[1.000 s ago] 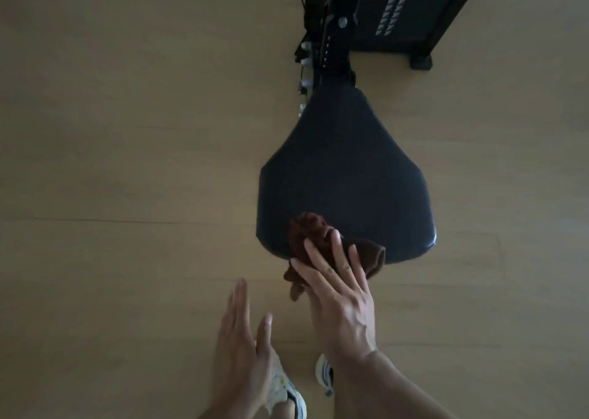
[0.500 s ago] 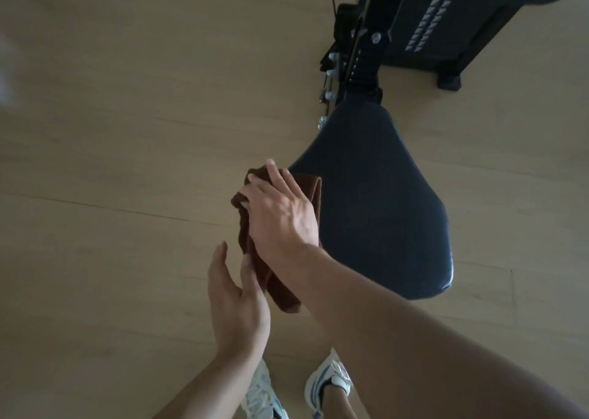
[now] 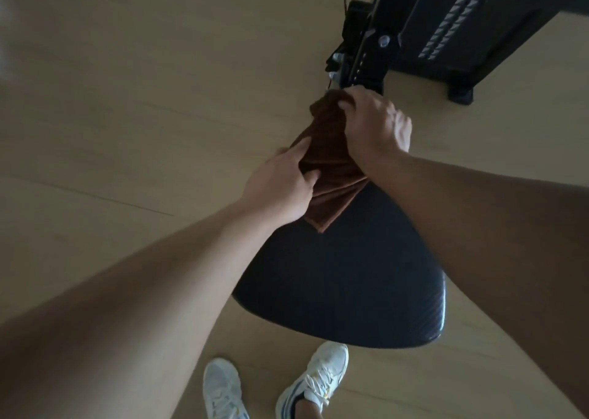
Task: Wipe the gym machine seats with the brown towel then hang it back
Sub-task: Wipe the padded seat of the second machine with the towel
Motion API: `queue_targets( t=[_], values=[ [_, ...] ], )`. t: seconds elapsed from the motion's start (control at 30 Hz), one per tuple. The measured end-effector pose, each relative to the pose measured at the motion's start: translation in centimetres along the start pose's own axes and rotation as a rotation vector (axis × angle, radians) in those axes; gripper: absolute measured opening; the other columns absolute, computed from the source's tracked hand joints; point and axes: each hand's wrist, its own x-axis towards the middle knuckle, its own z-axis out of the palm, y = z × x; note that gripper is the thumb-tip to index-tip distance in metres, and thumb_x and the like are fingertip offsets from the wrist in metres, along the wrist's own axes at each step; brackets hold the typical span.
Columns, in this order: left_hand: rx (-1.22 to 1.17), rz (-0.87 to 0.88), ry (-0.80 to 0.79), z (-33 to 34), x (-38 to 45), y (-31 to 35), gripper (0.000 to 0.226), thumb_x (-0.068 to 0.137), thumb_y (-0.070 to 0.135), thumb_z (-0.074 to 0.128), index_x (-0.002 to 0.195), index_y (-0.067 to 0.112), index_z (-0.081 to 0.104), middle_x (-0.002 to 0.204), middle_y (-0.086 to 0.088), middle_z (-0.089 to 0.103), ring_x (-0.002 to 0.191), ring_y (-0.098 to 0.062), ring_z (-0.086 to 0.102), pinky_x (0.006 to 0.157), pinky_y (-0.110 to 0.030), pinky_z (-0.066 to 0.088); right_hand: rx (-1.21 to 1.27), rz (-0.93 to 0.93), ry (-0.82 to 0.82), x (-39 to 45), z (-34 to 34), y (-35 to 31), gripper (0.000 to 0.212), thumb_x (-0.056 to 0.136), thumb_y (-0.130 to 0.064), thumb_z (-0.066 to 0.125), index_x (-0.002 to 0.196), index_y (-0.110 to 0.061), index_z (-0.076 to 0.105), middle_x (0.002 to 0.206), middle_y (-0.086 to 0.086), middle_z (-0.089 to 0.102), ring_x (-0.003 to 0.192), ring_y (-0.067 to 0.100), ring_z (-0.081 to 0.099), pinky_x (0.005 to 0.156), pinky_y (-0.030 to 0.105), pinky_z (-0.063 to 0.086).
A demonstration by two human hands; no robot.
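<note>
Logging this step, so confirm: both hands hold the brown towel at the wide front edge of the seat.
Wrong place. In the head view, the left hand and right hand hold the brown towel at the narrow rear end of the seat, beside the machine frame.

The towel (image 3: pixel 331 170) is dark brown. The seat (image 3: pixel 344 278) is black with a fine ribbed weave. The floor (image 3: pixel 143 83) is pale tan wood. The shoes (image 3: pixel 318 380) are white.

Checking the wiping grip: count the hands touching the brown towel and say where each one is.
2. The right hand grips the brown towel at its far end, near the narrow end of the seat. The left hand grips the towel's left edge. None hidden.
</note>
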Motion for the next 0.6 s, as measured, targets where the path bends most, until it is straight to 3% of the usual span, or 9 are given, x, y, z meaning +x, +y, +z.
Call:
queue_targets(
  t=[0.07, 0.2, 0.33, 0.47, 0.6],
  values=[
    [0.003, 0.043, -0.027, 0.6, 1.7, 1.6, 0.062, 0.100, 0.036, 0.047, 0.156, 0.035, 0.020, 0.158, 0.001, 0.032, 0.138, -0.027, 0.041, 0.112, -0.036, 0.035, 0.016, 0.067, 0.048, 0.6, -0.5, 1.6, 0.030, 0.105, -0.037, 0.040, 0.124, -0.028, 0.060, 0.120, -0.001, 0.068, 0.108, 0.027, 0.062, 0.076, 0.033, 0.032],
    [0.009, 0.125, 0.014, 1.4, 2.8, 1.8, 0.057, 0.101, 0.030, 0.047, 0.154, 0.037, 0.026, 0.164, 0.007, 0.020, 0.148, -0.022, 0.026, 0.119, -0.036, 0.025, -0.024, 0.107, 0.083, 0.5, -1.2, 3.4, 0.029, 0.104, -0.031, 0.043, 0.128, -0.028, 0.060, 0.123, 0.004, 0.067, 0.111, 0.031, 0.061, 0.077, 0.033, 0.029],
    [0.235, 0.280, -0.040, 1.7, 2.9, 2.7, 0.052, 0.105, 0.031, 0.038, 0.154, 0.036, 0.024, 0.167, 0.007, 0.008, 0.154, -0.022, 0.000, 0.125, -0.041, 0.007, -0.134, 0.187, 0.081, -0.2, -2.7, 5.3, 0.030, 0.102, -0.020, 0.042, 0.123, -0.023, 0.063, 0.120, 0.009, 0.067, 0.108, 0.035, 0.061, 0.076, 0.035, 0.031],
    [0.366, 0.459, -0.123, 4.1, 1.4, 5.2, 0.052, 0.104, 0.029, 0.034, 0.155, 0.031, 0.024, 0.166, 0.004, 0.013, 0.154, -0.024, 0.000, 0.125, -0.043, 0.002, -0.337, 0.279, -0.235, -3.0, -3.2, 8.3, 0.031, 0.096, -0.014, 0.046, 0.115, -0.021, 0.069, 0.114, 0.015, 0.067, 0.106, 0.036, 0.064, 0.075, 0.036, 0.036],
    [0.374, 0.513, -0.088, 7.0, -1.7, 5.8, 0.054, 0.101, 0.022, 0.034, 0.154, 0.029, 0.028, 0.165, 0.006, 0.019, 0.153, -0.019, 0.004, 0.125, -0.041, 0.005, -0.127, 0.487, -0.367, -7.9, -4.3, 10.6, 0.033, 0.089, -0.015, 0.049, 0.108, -0.028, 0.073, 0.111, 0.012, 0.070, 0.101, 0.035, 0.066, 0.076, 0.034, 0.048]
  ],
)
